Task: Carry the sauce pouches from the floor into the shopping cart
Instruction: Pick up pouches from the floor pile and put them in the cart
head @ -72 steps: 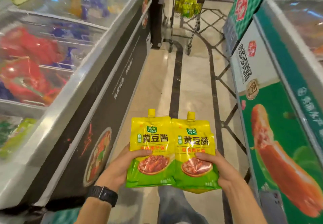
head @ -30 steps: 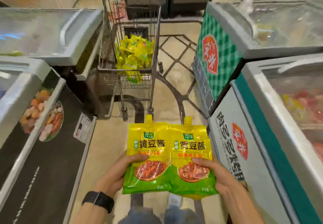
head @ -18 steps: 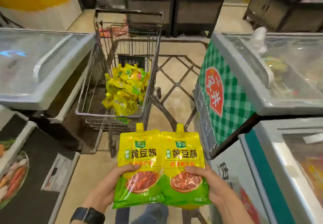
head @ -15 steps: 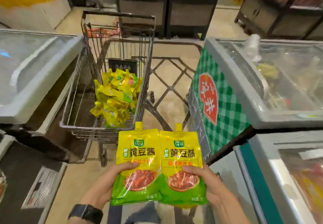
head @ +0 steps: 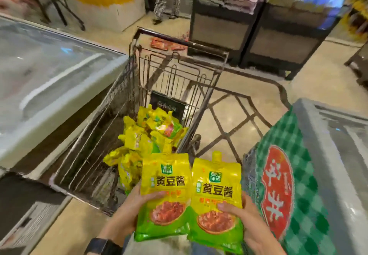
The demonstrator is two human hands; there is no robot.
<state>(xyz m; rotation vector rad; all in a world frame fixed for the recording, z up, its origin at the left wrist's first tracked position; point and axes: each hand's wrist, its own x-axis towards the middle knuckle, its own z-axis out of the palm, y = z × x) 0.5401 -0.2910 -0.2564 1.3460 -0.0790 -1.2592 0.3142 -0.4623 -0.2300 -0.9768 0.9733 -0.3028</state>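
Sauce pouches (head: 165, 191) hovering short of the shopping cart (head: 83, 193)
Left hand (head: 127, 215) is gripping one and right hand (head: 253, 227) the other, thumbs curled over the fronts, with the cart lying just beyond the left hand. Let go from here, the right one is likely falling outside the rim.

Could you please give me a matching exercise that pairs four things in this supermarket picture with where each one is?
Things:
1. black watch
2. pile of sauce pouches
3. green checked freezer
4. right sauce pouch

Places:
A. inside the shopping cart
B. gripped by the right hand
C. to the right of the shopping cart
D. on the wrist of the left hand, which grips the left sauce pouch

Pairs: 1-D, 2-A, 3-C, 4-B.
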